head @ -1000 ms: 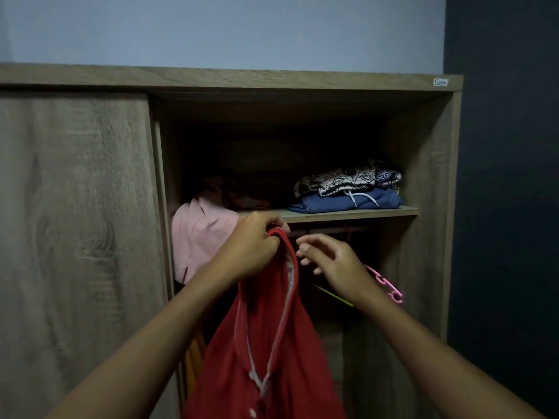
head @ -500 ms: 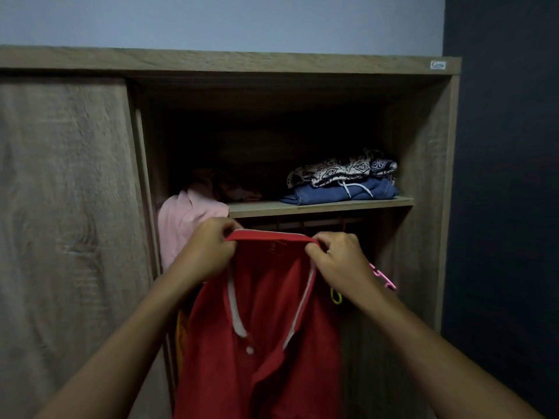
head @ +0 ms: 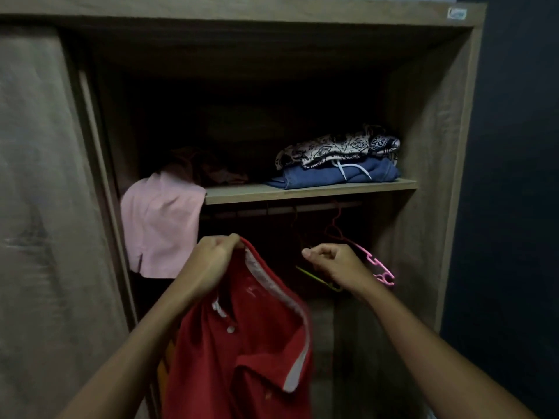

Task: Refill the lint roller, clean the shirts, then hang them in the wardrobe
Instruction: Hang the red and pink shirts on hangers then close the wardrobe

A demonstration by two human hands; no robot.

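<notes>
While the left grip [head: 211, 267] pinches the red shirt [head: 242, 343] by its collar at lower centre, the right grip [head: 338, 264] is curled on nothing visible; a pink hanger [head: 375, 261] hangs just behind it.

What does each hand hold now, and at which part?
Left hand grips the red shirt at its collar. Right hand is curled; whether it holds anything cannot be told.

Left hand [head: 211, 264] in a tight pinch, right hand [head: 335, 264] curled just beside, both at chest height.
</notes>
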